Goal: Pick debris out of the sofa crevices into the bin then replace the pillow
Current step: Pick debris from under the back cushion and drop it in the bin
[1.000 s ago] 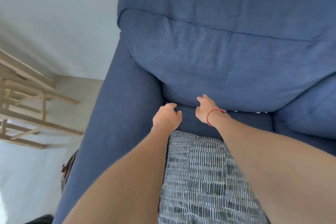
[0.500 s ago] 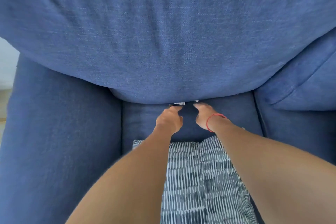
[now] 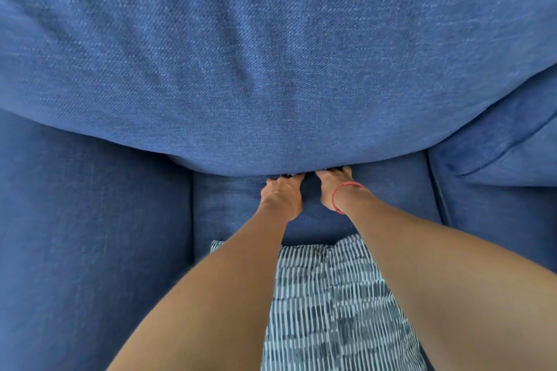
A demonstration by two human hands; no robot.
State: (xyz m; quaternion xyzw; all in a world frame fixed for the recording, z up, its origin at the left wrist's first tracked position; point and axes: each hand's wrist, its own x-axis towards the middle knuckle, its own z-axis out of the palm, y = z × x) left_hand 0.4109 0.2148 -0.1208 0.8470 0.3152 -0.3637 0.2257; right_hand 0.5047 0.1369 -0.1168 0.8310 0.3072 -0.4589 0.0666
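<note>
Along the seat cushion's (image 3: 229,205) back edge, under the back cushion (image 3: 271,69), pale debris (image 3: 290,174) sits in the crevice (image 3: 241,175), which runs left to right. It lies between the left grip (image 3: 281,196) and the right grip (image 3: 333,185), nearer the left. Fingertips (image 3: 342,170) are tucked in; whether they pinch, I cannot tell.

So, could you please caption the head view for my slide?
Left hand and right hand reach into the crevice under the blue fabric back cushion, arms over a striped pillow.

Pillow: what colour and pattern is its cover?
The pillow is white with rows of dark grey dashes; seen in the head view.
</note>
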